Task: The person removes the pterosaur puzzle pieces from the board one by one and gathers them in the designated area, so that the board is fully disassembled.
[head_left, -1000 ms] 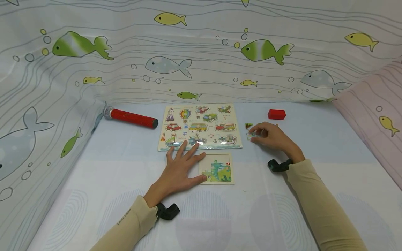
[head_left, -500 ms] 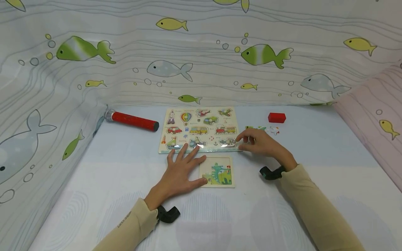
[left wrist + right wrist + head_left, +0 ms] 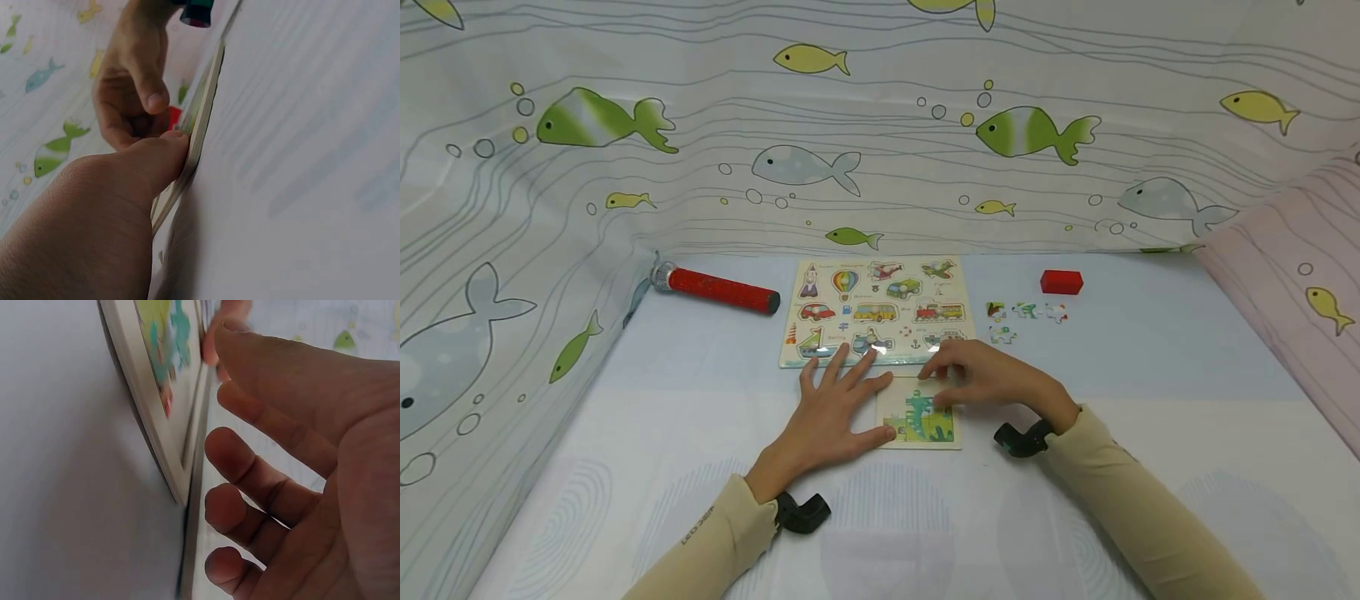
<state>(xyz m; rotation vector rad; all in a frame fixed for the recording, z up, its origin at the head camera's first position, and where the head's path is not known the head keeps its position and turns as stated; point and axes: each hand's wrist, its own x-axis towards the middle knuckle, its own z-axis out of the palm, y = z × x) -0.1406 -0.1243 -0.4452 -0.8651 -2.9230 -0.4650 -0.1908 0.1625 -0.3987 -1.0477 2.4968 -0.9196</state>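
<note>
A small square wooden puzzle (image 3: 917, 445) with a green dinosaur picture lies in front of a larger vehicle board (image 3: 880, 287). My left hand (image 3: 831, 412) spreads its fingers along its left side. In the left wrist view, that thumb (image 3: 164, 153) rests on the puzzle's edge. Over the puzzle's upper right is my right hand (image 3: 988, 375), its fingers loosely bent. The right wrist view shows its thumb (image 3: 281, 356) apart from the fingers, with nothing visible between them. The fingers partly cover the puzzle's picture. Several loose jigsaw pieces (image 3: 1028, 311) lie right of the vehicle board.
A red microphone-like stick (image 3: 722, 289) with a silvery end lies at the back left. A red block (image 3: 1062, 282) stands at the back right, behind the loose pieces. Fish-patterned cloth (image 3: 880, 125) rises behind the table and along both sides.
My right hand has moved left and nearer, from the loose pieces past the vehicle board's corner to the dinosaur puzzle. More of the loose pieces now show. The left hand stays in place.
</note>
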